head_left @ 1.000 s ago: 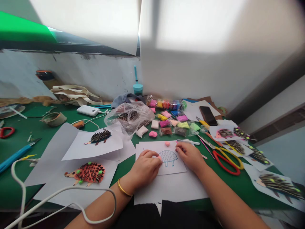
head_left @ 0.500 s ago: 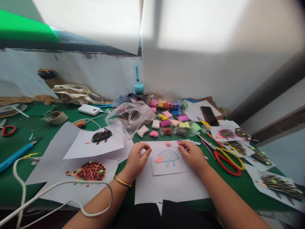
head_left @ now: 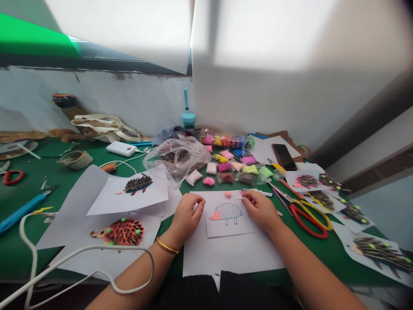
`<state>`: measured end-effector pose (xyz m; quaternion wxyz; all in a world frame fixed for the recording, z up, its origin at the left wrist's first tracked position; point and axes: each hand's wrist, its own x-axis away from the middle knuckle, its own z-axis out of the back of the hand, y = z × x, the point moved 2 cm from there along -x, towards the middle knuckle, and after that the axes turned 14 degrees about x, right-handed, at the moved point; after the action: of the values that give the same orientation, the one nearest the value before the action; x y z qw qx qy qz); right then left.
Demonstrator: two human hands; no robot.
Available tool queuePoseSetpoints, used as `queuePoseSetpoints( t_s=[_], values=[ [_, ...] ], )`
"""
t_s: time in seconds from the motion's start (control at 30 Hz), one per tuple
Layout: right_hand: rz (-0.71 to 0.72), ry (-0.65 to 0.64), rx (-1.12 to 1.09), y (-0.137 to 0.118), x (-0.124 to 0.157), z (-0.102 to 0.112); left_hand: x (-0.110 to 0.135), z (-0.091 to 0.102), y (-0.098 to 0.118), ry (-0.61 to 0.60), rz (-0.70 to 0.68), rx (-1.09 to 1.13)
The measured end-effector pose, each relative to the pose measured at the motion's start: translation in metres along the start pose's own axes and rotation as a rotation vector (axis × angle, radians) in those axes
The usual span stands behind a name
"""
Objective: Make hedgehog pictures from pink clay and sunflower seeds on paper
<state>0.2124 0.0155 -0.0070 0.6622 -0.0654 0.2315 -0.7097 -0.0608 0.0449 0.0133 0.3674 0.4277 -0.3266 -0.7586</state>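
A small white card with a blue-outlined hedgehog drawing [head_left: 227,214] lies on white paper [head_left: 232,254] in front of me; its snout is filled with pink clay. My left hand [head_left: 186,216] rests just left of the card, fingers curled with thumb and forefinger pinched together; I cannot see anything between them. My right hand [head_left: 260,208] sits at the card's right upper corner, fingers curled on a small bit of pink clay. A pink clay ball [head_left: 227,194] lies above the card, and a larger pink lump [head_left: 208,181] farther back.
Bags of coloured clay [head_left: 237,165] and a plastic bag of seeds [head_left: 177,158] sit behind. Red-and-yellow scissors [head_left: 306,214] lie right, finished hedgehog cards [head_left: 322,189] beyond. Left hold two hedgehog sheets [head_left: 121,231], a blue tool [head_left: 22,209], a white cable [head_left: 80,254], a power bank [head_left: 121,149].
My left hand lifted off the drawing's snout and drew back to the left, leaving the pink snout uncovered. The right hand barely moved.
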Motion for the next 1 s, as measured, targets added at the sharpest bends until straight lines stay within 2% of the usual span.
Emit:
queuePoseSetpoints(
  t_s=[0.17,0.8,1.0],
  values=[
    [0.003,0.0,0.005,0.0,0.0003,0.0005,-0.0011,-0.0026,-0.0025,-0.068,-0.016,-0.001],
    [0.026,0.015,0.016,0.0007,-0.0006,-0.0016,-0.0006,-0.0012,0.0012,-0.066,-0.064,-0.027],
    [0.154,0.085,0.08,0.003,-0.0007,-0.0025,-0.0003,-0.0023,0.0018,-0.067,-0.083,0.0]
  ],
)
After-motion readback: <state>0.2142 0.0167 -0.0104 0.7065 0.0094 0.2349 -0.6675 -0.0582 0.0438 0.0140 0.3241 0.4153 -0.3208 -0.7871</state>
